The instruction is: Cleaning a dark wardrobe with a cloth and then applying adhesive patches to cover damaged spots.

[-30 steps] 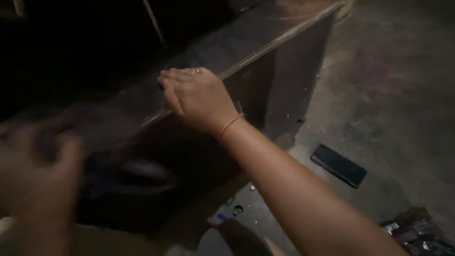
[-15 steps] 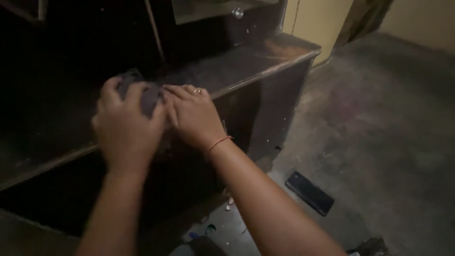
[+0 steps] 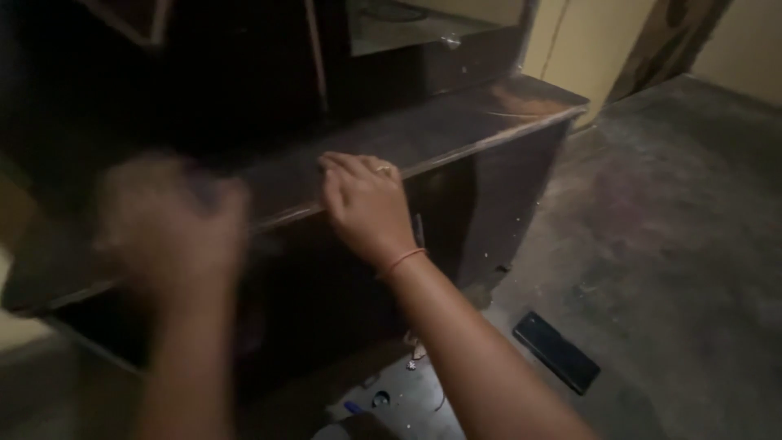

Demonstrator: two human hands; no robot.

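My right hand, with a ring and a thin wrist band, grips the front edge of a dark wooden shelf on a cabinet, fingers lying on top. My left hand is smeared by motion over the shelf's left part. It appears to press a dark greyish cloth against the wood; the cloth is mostly hidden under the hand. The two hands are about a hand's width apart.
Below the shelf is the cabinet's dark open compartment. A black phone lies on the grey floor to the right. Small bits lie on the floor by the cabinet's foot. A mirror panel stands behind the shelf.
My left hand has slid left along the shelf, away from my right hand. The right hand keeps its hold on the shelf edge. The view has tilted slightly.
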